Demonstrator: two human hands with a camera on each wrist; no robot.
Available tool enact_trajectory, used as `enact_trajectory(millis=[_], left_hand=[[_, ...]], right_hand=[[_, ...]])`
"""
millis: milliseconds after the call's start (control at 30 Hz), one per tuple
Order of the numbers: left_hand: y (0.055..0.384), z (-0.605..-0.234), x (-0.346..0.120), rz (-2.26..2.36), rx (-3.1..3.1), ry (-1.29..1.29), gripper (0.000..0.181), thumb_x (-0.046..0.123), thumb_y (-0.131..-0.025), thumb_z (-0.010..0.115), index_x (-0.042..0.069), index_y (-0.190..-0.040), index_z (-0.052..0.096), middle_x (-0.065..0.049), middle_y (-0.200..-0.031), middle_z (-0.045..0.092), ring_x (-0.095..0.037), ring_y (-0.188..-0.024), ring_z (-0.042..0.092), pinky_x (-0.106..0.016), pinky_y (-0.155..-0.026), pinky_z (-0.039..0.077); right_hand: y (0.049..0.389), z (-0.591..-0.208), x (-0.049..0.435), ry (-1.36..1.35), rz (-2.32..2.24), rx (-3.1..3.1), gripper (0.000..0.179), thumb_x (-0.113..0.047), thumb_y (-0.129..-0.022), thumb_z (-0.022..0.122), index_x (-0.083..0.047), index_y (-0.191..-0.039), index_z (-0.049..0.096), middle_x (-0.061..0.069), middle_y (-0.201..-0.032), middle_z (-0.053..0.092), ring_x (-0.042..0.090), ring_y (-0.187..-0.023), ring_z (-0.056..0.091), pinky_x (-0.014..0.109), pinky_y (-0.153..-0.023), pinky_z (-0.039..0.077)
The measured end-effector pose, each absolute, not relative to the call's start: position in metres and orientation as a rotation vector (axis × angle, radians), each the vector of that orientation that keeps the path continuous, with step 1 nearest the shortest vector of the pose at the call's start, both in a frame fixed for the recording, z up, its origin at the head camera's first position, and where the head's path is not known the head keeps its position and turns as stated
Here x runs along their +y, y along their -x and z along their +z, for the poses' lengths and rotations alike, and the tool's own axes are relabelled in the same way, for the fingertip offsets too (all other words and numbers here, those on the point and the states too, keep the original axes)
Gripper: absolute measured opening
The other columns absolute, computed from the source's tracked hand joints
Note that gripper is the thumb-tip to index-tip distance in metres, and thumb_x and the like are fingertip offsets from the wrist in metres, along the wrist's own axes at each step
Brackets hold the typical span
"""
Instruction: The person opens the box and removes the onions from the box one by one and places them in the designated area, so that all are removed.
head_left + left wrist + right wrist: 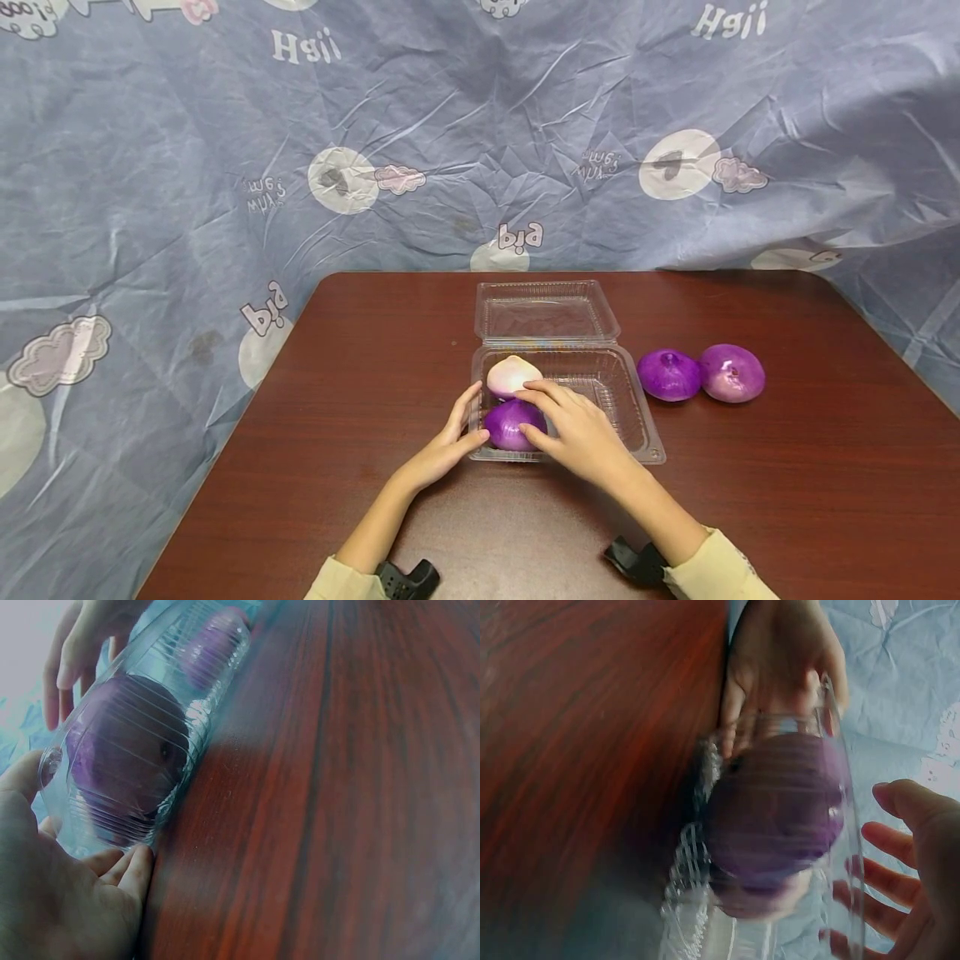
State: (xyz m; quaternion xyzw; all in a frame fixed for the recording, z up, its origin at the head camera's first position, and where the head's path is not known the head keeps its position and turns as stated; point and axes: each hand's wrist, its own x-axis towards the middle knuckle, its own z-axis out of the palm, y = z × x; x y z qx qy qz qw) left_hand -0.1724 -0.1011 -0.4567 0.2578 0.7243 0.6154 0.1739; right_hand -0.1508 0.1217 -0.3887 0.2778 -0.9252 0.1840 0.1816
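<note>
A clear plastic clamshell container [630, 417] lies on the table with its lid [547, 312] folded back. Two red onions sit in its left half: a pale-topped onion [513, 375] behind and a glossy purple onion [504, 425] in front. My left hand [435, 458] holds the container's near left corner, thumb at the rim and fingers along the side wall, as the left wrist view also shows. Over the two onions is my right hand [581, 429], its fingers spread and loosely bent. In the right wrist view its fingertips [889, 844] appear apart from the purple onion.
Two more onions rest on the table right of the container: a deep purple onion [669, 375] and a lighter onion [732, 373] touching it. The brown wooden table [360, 358] ends at a blue printed cloth [420, 100] hanging behind.
</note>
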Motion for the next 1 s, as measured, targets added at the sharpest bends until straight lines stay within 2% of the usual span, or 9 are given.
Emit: enact_trajectory(millis=[267,400,700,867,1000], left_hand=[[0.172,-0.456,-0.101,1.743,2.045,-0.717,0.070,0.030,-0.094,0.044,0.028,-0.145,-0.004,-0.011,-0.153,-0.002,-0.031,-0.139,0.013,-0.053,-0.110,0.019],[0.172,-0.455,-0.102,1.733,2.043,-0.707,0.069,0.027,-0.095,0.043,0.027,-0.145,-0.005,-0.010,-0.153,-0.003,-0.030,-0.140,0.012,-0.052,-0.110,0.019],[0.162,-0.430,-0.101,1.702,2.049,-0.700,0.069,0.018,-0.095,0.040,0.015,-0.146,-0.007,-0.013,-0.153,-0.007,-0.031,-0.141,0.001,-0.056,-0.110,0.010],[0.160,-0.426,-0.100,1.690,2.050,-0.687,0.070,0.019,-0.095,0.041,0.016,-0.146,-0.008,-0.013,-0.153,-0.008,-0.030,-0.141,-0.002,-0.056,-0.111,0.007],[0.160,-0.427,-0.100,1.698,2.042,-0.695,0.070,0.018,-0.095,0.041,0.015,-0.145,-0.008,-0.015,-0.153,-0.007,-0.030,-0.141,0.001,-0.055,-0.111,0.009]], right_hand=[[0.152,-0.396,0.114,-0.800,0.544,-2.642,0.045,-0.036,-0.078,0.068,-0.022,-0.119,0.058,0.003,-0.121,0.057,0.025,-0.108,0.058,0.045,-0.085,0.048],[0.152,-0.398,0.111,-0.765,0.593,-2.722,0.047,-0.040,-0.079,0.066,-0.025,-0.122,0.056,0.000,-0.125,0.054,0.023,-0.112,0.054,0.047,-0.079,0.050],[0.151,-0.400,0.106,-0.709,0.666,-2.801,0.048,-0.046,-0.079,0.064,-0.027,-0.123,0.055,-0.005,-0.129,0.050,0.021,-0.115,0.050,0.051,-0.070,0.050],[0.150,-0.401,0.104,-0.694,0.672,-2.850,0.050,-0.049,-0.079,0.063,-0.027,-0.123,0.054,-0.006,-0.131,0.048,0.021,-0.115,0.050,0.052,-0.069,0.049],[0.149,-0.401,0.103,-0.683,0.683,-2.871,0.050,-0.049,-0.079,0.063,-0.028,-0.123,0.054,-0.006,-0.131,0.048,0.021,-0.116,0.050,0.056,-0.071,0.048]])
